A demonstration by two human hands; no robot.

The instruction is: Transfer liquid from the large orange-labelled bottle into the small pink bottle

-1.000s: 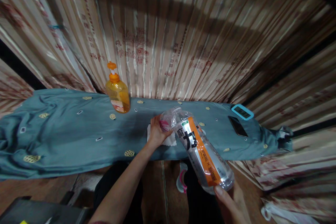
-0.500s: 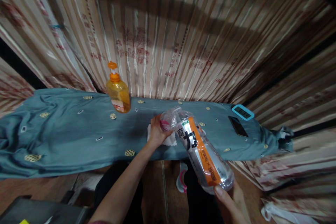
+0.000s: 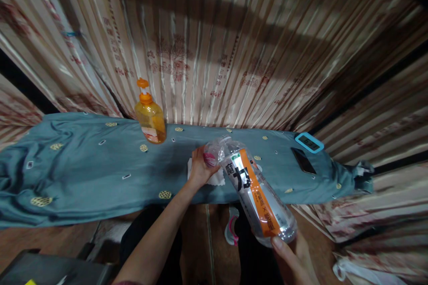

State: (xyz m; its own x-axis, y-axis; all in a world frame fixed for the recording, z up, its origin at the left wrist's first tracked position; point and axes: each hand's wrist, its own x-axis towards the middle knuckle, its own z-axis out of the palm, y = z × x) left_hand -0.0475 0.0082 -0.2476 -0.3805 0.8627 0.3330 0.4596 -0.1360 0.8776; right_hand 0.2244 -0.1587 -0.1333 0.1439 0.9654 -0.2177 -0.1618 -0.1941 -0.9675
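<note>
the left hand (image 3: 199, 170) is wrapped around a small clear container (image 3: 210, 156) marked with pink, over a white sheet (image 3: 216, 179) on the teal cloth (image 3: 90, 160), while the right hand (image 3: 294, 256) grips the base of a large clear bottle (image 3: 257, 196) with an orange label. that bottle slants across the cloth's near edge, its neck end at the container, though contact cannot be told. an orange pump bottle (image 3: 150, 120) stands to the left; a phone (image 3: 303, 160) lies beside a blue-framed display (image 3: 309, 143) at right.

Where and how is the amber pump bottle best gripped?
Probably grip the amber pump bottle around its body's middle, from the near side: it stands upright, broad body exposed, with the curtain behind and the narrower pump head on top.
</note>
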